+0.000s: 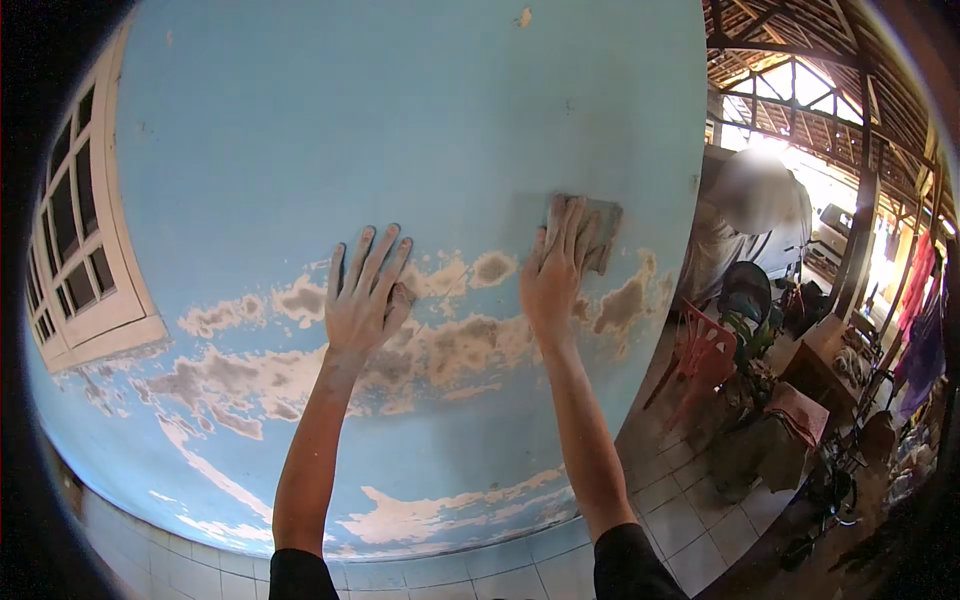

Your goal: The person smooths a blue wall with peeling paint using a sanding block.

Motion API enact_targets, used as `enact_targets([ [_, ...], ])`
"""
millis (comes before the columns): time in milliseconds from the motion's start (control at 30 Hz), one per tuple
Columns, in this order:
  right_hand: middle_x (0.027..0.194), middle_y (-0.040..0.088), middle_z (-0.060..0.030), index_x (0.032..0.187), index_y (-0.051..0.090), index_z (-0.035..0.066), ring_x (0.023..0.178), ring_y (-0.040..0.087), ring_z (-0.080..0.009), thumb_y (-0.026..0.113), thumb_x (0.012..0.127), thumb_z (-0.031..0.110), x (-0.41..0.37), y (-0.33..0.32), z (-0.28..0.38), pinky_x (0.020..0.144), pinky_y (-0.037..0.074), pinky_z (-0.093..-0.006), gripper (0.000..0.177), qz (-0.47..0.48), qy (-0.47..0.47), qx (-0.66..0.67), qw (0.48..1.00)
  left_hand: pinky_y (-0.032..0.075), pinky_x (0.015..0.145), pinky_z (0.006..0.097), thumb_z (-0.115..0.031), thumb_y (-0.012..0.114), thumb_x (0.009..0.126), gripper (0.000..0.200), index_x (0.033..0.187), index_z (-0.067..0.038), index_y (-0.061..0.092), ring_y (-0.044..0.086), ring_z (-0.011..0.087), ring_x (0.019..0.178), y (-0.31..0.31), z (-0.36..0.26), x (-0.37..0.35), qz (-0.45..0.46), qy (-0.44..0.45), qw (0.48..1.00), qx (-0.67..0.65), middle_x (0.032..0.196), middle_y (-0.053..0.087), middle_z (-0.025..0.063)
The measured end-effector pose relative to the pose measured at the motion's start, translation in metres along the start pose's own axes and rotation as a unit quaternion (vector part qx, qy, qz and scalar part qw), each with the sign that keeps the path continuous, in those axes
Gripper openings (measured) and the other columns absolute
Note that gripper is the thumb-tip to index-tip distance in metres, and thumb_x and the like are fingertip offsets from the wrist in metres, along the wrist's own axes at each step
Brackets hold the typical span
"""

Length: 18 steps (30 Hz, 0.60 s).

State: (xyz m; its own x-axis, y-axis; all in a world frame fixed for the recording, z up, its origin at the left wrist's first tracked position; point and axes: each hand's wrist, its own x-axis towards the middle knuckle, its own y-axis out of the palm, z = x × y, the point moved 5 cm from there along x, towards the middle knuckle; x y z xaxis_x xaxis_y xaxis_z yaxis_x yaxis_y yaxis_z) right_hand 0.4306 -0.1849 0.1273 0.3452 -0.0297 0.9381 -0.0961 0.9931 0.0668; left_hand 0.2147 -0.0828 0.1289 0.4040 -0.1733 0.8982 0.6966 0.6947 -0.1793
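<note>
A light blue wall (420, 130) fills most of the view, its paint worn off in pale and grey patches (455, 345). My left hand (365, 295) lies flat against it, fingers spread, holding nothing; whitish dust coats the skin. To the right, my right hand (555, 270) presses a grey sheet of sandpaper (603, 235) to the wall. The fingers lie over the sheet, and its right part sticks out beside them. Both arms reach up from dark sleeves at the bottom.
A white-framed window (85, 215) is at the left. Pale floor tiles (500, 585) run along the wall's foot. Beyond the wall's right edge are a red plastic chair (695, 360), plants, hanging cloths (920, 330) and clutter under an open timber roof (800, 60).
</note>
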Motion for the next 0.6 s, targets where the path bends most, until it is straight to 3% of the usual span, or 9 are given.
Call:
enact_targets([
  [133,0.151,0.031,-0.0193,0.145,0.037,0.006,0.139,0.024,-0.0447,0.042,0.098,0.014,-0.047,-0.001,0.008,0.113,0.016,-0.0598,0.048,0.057,-0.032,-0.110,0.992,0.032,0.109,0.0519,-0.017,0.044,0.086,0.053,0.138,-0.019,0.049,0.042,0.0261,0.134,0.000,0.000,-0.001,-0.009,0.001,1.000,-0.002,0.146,0.044,0.0018],
  [200,0.152,0.030,-0.0185,0.144,0.038,0.006,0.139,0.023,-0.0454,0.040,0.099,0.015,-0.075,0.006,0.011,0.113,0.018,-0.0571,0.046,0.146,-0.167,-0.205,0.953,0.032,0.109,0.0520,-0.018,0.044,0.086,0.052,0.138,-0.019,0.050,0.042,0.0263,0.134,0.000,-0.001,-0.001,-0.017,0.002,1.000,0.000,0.146,0.044,0.0018],
  [233,0.152,0.030,-0.0185,0.144,0.038,0.006,0.139,0.023,-0.0454,0.040,0.099,0.015,-0.060,0.001,0.016,0.113,0.018,-0.0571,0.046,0.143,-0.166,-0.206,0.954,0.032,0.109,0.0521,-0.018,0.044,0.086,0.051,0.137,-0.018,0.051,0.042,0.0263,0.134,0.000,-0.002,-0.002,-0.012,-0.001,1.000,0.003,0.146,0.045,0.0019],
  [300,0.147,0.037,-0.0207,0.142,0.041,0.004,0.138,0.027,-0.0444,0.038,0.101,0.016,-0.017,-0.015,0.008,0.112,0.019,-0.0597,0.043,0.051,-0.024,-0.061,0.997,0.032,0.109,0.0521,-0.018,0.044,0.087,0.051,0.137,-0.018,0.051,0.042,0.0263,0.134,0.000,0.001,-0.001,-0.005,0.003,1.000,0.006,0.146,0.045,0.0020],
  [433,0.146,0.039,-0.0199,0.142,0.040,0.003,0.137,0.030,-0.0431,0.038,0.100,0.014,-0.023,-0.008,0.009,0.112,0.018,-0.0599,0.043,0.021,0.003,-0.064,0.998,0.027,0.112,0.0534,-0.020,0.041,0.093,0.045,0.137,-0.017,0.050,0.037,0.0275,0.137,0.002,0.000,-0.001,0.010,-0.002,1.000,-0.008,0.147,0.042,0.0030],
  [500,0.146,0.038,-0.0204,0.142,0.039,0.001,0.136,0.034,-0.0385,0.040,0.100,0.013,-0.056,-0.003,0.028,0.113,0.022,-0.0523,0.044,0.128,-0.109,-0.189,0.968,0.026,0.113,0.0531,-0.020,0.042,0.093,0.045,0.137,-0.016,0.050,0.037,0.0272,0.137,0.001,-0.001,-0.002,0.003,-0.002,1.000,-0.009,0.147,0.043,0.0030],
  [600,0.153,0.030,-0.0166,0.144,0.038,0.005,0.139,0.025,-0.0427,0.043,0.098,0.015,-0.043,-0.003,-0.017,0.111,0.022,-0.0584,0.047,0.133,-0.147,-0.239,0.951,0.026,0.113,0.0530,-0.020,0.042,0.093,0.045,0.137,-0.016,0.050,0.038,0.0272,0.137,0.001,0.000,-0.003,0.000,0.004,1.000,-0.008,0.146,0.044,0.0032],
])
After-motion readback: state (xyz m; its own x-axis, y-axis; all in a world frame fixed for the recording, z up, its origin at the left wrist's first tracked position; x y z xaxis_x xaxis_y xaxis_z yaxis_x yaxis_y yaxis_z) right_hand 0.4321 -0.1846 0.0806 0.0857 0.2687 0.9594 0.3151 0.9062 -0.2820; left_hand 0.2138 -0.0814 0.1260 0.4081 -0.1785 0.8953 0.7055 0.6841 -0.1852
